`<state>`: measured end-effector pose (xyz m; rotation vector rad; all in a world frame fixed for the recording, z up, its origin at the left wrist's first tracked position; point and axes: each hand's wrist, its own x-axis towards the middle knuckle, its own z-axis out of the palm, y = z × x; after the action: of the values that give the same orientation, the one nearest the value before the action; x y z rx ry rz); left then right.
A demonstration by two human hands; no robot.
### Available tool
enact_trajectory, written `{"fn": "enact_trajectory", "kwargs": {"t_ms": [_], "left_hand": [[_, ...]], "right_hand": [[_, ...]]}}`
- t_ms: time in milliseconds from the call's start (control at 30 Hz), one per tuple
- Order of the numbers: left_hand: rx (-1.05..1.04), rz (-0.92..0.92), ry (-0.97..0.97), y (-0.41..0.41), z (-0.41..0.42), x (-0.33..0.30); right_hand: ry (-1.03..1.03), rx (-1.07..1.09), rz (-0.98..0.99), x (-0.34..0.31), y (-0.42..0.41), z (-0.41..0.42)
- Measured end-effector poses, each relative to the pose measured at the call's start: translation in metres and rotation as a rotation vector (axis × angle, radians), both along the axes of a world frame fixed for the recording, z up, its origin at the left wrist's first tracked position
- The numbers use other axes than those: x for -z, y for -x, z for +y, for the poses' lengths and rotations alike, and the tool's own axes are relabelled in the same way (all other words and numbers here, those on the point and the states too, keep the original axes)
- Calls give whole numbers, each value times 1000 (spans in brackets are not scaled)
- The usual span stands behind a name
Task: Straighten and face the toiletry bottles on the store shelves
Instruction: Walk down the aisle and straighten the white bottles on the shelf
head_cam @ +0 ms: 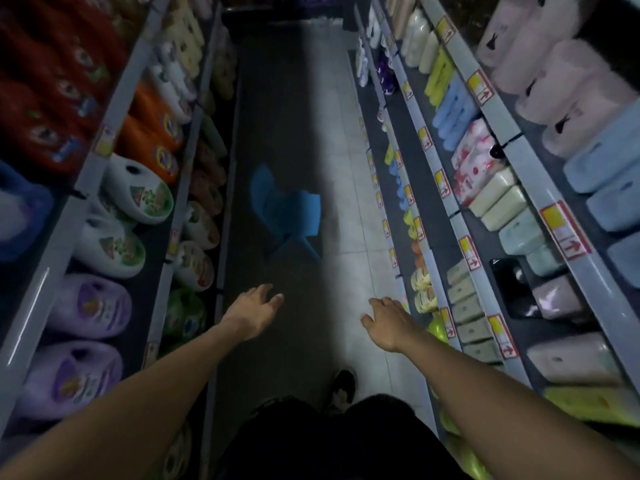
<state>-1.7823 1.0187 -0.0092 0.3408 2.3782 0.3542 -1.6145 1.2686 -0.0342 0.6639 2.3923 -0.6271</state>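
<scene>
Both hands hang over the aisle, fingers loosely spread, holding nothing. The left hand (254,311) is apart from any shelf. Bottles (423,292) stand just beyond the right hand's (386,322) fingertips: probably light, rigid, slick plastic, best held round the body.

Dim, narrow aisle with a pale tiled floor (349,188); a small blue plastic chair (285,213) stands mid-aisle
</scene>
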Motion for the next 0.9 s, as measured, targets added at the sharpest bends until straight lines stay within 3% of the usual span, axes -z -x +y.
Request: {"fn": "enact_trajectory", "kwargs": {"t_ms": [400, 633, 900], "left_hand": [[117, -44, 41, 113, 92, 5], [138, -60, 13, 218, 146, 22], [315, -96, 9, 343, 217, 16]], "right_hand": [[-1, -4, -45, 3, 97, 101], [-8, 58, -68, 5, 173, 144], [-18, 190, -80, -15, 280, 181]]}}
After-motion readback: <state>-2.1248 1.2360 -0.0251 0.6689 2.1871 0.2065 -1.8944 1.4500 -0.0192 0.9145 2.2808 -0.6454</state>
